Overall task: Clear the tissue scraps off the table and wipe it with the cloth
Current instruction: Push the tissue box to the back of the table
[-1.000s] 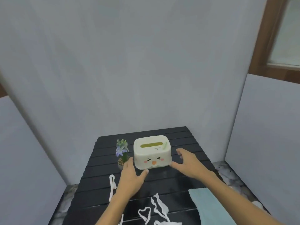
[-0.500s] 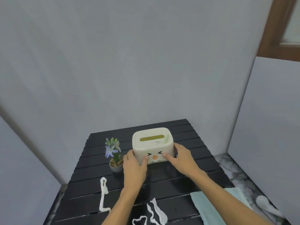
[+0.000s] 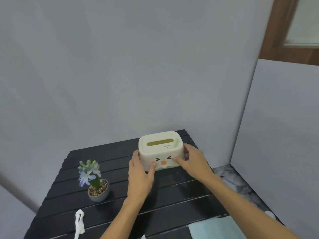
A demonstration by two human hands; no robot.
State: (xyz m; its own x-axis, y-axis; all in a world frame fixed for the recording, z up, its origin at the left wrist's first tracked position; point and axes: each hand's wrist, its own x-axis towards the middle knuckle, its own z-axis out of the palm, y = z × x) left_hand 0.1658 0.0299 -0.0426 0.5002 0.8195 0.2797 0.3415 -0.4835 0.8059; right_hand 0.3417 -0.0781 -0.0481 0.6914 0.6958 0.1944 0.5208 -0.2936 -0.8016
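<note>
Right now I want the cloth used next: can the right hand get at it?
Probably yes: the cloth lies uncovered beside the right forearm, but the right hand must first release the tissue box.

No words or numbers can be read. The cream rounded plastic tissue box [image 3: 160,150] carries a small dark mark on its lid just below the olive slot, too small and blurred to make out. Its front bears only a drawn face: two squinting eyes and an orange beak.
</note>
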